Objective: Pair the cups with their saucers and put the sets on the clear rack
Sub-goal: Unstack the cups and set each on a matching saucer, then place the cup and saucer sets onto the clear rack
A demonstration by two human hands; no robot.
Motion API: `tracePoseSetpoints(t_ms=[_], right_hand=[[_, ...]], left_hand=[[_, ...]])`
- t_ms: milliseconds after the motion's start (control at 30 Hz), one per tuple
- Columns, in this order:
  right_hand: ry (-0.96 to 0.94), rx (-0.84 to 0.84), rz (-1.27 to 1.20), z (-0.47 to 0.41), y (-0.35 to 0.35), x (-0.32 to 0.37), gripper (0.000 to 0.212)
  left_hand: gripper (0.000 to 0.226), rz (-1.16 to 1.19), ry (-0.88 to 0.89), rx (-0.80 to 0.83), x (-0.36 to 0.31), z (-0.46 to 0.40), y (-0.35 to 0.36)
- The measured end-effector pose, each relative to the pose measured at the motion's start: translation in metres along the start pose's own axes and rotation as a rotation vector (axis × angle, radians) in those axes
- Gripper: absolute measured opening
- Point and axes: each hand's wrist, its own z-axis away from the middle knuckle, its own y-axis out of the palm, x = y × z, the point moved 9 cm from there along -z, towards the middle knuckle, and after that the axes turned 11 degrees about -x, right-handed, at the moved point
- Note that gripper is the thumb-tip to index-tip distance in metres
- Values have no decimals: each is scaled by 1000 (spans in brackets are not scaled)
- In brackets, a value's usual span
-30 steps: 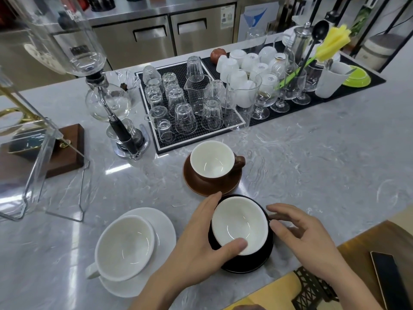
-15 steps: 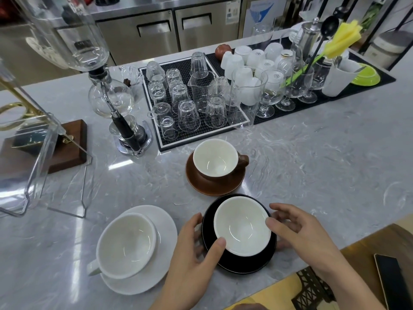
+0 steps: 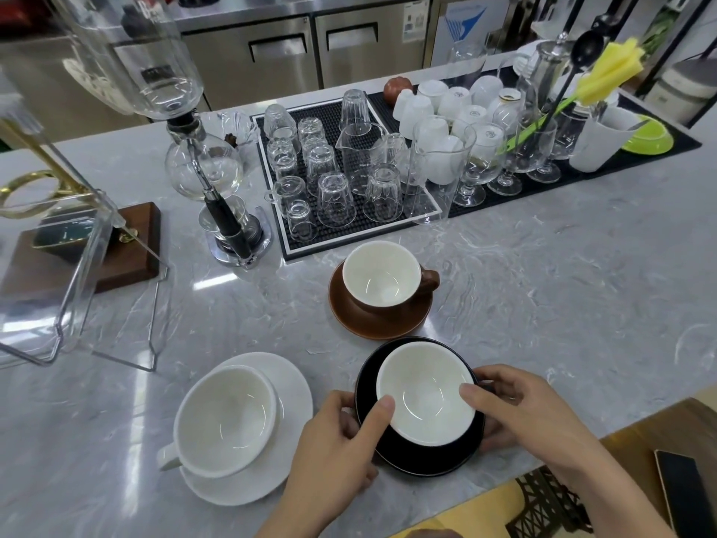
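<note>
Three cup-and-saucer sets stand on the grey marble counter. The black cup (image 3: 425,394) sits on its black saucer (image 3: 426,460) at the near edge. My left hand (image 3: 333,444) grips the saucer's left rim, thumb resting on the cup's rim. My right hand (image 3: 516,405) grips the saucer's right side, thumb on the cup's rim. The brown cup (image 3: 382,275) rests on the brown saucer (image 3: 349,316) just behind. The white cup (image 3: 225,419) on the white saucer (image 3: 287,382) is to the left. The clear rack (image 3: 73,304) stands at the far left.
A glass siphon brewer (image 3: 201,168) stands behind the rack. A black mat (image 3: 372,231) with several upturned glasses and a second mat with white cups and stemmed glasses fill the back. A dark phone (image 3: 683,487) lies on the wooden surface at right.
My left hand slid off the black cup's side down to the saucer's left rim. My right hand moved in and took hold of the saucer's right side.
</note>
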Motion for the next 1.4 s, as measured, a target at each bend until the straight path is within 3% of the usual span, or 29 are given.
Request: tracePoseSetpoints(t_ms=[400,567,833,1167,1400], right_hand=[[-104,-21,101,7,-2,15,42],[-140,-23,115,15,-3,23,24],[-132,-22,39,37,3,50,47],[-233,35,35,74,45,111,35],[-308,89,-17,95,89,155,41]], left_hand=[[63,116,1,7,0,3,-1],[64,178,43,14,-9,11,-6],[67,255,63,-8,-24,25,-29],[49,390,152,-91,-49,50,-93],[60,467,242,-231,-69,70,-158]])
